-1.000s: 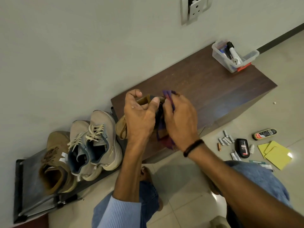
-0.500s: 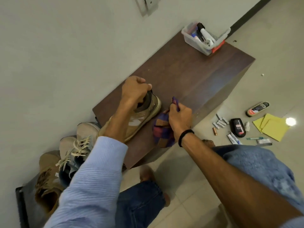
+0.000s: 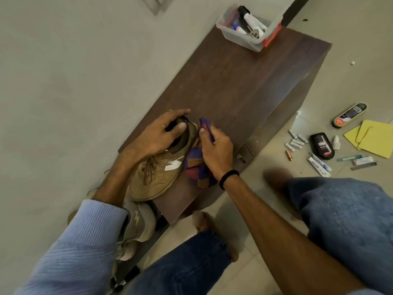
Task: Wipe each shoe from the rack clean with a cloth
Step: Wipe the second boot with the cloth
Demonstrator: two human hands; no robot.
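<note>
A tan suede shoe (image 3: 157, 175) with a white side mark lies on the dark wooden cabinet top (image 3: 244, 86), toe pointing toward me. My left hand (image 3: 161, 133) grips its heel collar, thumb inside the opening. My right hand (image 3: 214, 150) holds a purple, red and orange checked cloth (image 3: 196, 167) pressed against the shoe's heel side. A beige sneaker (image 3: 140, 222) on the rack shows partly under my left forearm; the other shoes and the rack are mostly hidden.
A clear plastic bin (image 3: 246, 28) of small items sits at the cabinet's far end. On the tiled floor to the right lie shoe polish (image 3: 349, 114), a black bottle (image 3: 322, 145), several small tubes, a battery and yellow sheets (image 3: 374, 138). My knees are below.
The shoe went from being held in the air to resting on the cabinet top. My right hand with the cloth has moved back against the heel. The view has swung right.
</note>
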